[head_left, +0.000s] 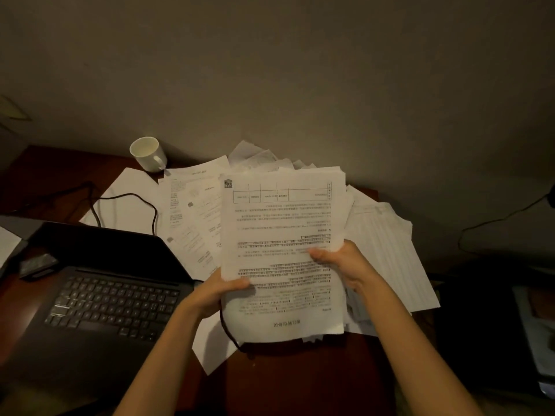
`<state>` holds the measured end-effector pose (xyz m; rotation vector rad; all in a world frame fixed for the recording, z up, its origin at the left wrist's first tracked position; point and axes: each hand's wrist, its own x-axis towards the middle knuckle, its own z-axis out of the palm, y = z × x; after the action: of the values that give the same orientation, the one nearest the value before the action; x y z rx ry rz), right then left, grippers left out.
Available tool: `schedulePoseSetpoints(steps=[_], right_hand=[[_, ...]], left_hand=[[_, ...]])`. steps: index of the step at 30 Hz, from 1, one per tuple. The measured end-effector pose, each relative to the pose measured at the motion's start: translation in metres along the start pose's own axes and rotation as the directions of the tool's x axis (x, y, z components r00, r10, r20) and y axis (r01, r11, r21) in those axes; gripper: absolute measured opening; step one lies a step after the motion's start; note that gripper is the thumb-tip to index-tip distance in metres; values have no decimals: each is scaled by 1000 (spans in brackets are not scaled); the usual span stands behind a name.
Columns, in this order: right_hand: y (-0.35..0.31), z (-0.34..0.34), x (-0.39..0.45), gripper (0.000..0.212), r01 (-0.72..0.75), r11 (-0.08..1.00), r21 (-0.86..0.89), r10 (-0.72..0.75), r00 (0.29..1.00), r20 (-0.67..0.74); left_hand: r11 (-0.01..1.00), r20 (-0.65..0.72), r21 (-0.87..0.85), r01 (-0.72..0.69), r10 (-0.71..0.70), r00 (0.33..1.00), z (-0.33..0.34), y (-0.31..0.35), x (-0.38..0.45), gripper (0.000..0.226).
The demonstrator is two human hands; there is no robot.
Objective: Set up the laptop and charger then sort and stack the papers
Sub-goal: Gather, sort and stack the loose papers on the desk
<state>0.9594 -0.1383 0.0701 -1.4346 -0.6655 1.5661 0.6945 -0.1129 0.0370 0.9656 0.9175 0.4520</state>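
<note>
At the centre of the frame both hands held up a stack of printed papers (282, 250), its top sheet showing upside-down text and a table near its far edge. The left hand (217, 291) pinched the stack's left edge, thumb on top of the page, and the right hand (342, 262) gripped the right edge, thumb likewise pressed onto the sheet. Beneath and behind the stack, loose sheets (192, 211) lay fanned across the dark wooden desk (285, 376), spreading toward the centre right. At lower left an open black laptop (99, 301) sat with its keyboard showing and its screen dark. A black cable (132, 199) looped over the papers behind the laptop, at left of centre. A white mug (148, 154) stood at the desk's back edge, upper left of the papers, against the wall.
</note>
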Motion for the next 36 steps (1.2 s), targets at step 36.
schedulePoseSetpoints(steps=[36], right_hand=[[-8, -42, 63, 25, 97, 918, -384, -345, 671, -656]], left_hand=[[945, -682, 319, 67, 180, 708, -17, 0, 9, 32]])
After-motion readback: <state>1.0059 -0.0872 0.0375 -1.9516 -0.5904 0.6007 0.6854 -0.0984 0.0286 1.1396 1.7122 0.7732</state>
